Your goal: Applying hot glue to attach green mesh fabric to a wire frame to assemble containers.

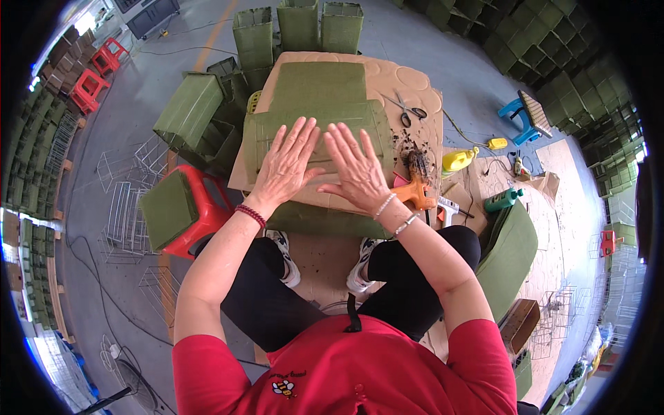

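Both my hands are held out side by side, palms down and fingers stretched, over a green fabric-like panel (373, 124) on the low work table. My left hand (285, 166) lies over its left half and my right hand (354, 166) over its right half. Neither holds anything; whether the palms press on the panel I cannot tell. Behind it is another flat green sheet (318, 81). Brown cardboard (422, 83) covers the tabletop. Right of my right hand are an orange glue gun (415, 194) with a dark, crusted front and a pair of scissors (406, 111).
Green boxes (252, 45) stand behind the table, more (190, 111) to its left. A red stool (200, 207) bears a green panel (168, 211). At right are a yellow bottle (456, 160), a green bottle (503, 200), a white tool (448, 209) and a blue stool (522, 117). Wire frames (128, 221) lie left.
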The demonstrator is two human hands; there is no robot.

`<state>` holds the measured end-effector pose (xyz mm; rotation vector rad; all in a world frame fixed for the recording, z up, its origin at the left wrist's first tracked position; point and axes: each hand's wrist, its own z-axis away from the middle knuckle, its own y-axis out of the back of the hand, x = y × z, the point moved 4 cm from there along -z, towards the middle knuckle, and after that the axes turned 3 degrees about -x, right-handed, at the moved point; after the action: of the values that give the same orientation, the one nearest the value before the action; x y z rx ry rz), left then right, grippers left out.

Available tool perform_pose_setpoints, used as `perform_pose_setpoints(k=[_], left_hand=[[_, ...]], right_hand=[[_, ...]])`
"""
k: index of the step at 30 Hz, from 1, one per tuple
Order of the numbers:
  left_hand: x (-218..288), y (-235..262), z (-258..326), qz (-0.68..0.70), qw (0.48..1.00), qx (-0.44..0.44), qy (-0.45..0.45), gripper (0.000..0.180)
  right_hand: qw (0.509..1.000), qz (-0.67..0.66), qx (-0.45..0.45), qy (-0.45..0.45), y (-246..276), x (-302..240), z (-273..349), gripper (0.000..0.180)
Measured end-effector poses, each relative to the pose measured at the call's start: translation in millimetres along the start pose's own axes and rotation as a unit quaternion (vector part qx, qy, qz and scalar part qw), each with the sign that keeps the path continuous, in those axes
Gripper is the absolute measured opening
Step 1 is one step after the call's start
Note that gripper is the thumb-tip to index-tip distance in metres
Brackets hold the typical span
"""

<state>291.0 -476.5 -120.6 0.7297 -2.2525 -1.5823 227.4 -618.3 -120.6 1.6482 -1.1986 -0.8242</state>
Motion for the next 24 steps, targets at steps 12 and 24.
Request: perform_pose_setpoints(k=[12,24], left_hand=[[0.2,-12.2,0.5,-0.007,1.0,0.006,-0.019,0.072],[-21.8,-7.9,8.6,-0.017,1.0,-0.012,0.021,0.079]], right_hand=[[0.999,-0.033,0.017,0.013,-15.5,-6.5,-5.7,0.1],[0.999,0.01,0.01,-0.031,-13.1,21.8,0.4,0.1]])
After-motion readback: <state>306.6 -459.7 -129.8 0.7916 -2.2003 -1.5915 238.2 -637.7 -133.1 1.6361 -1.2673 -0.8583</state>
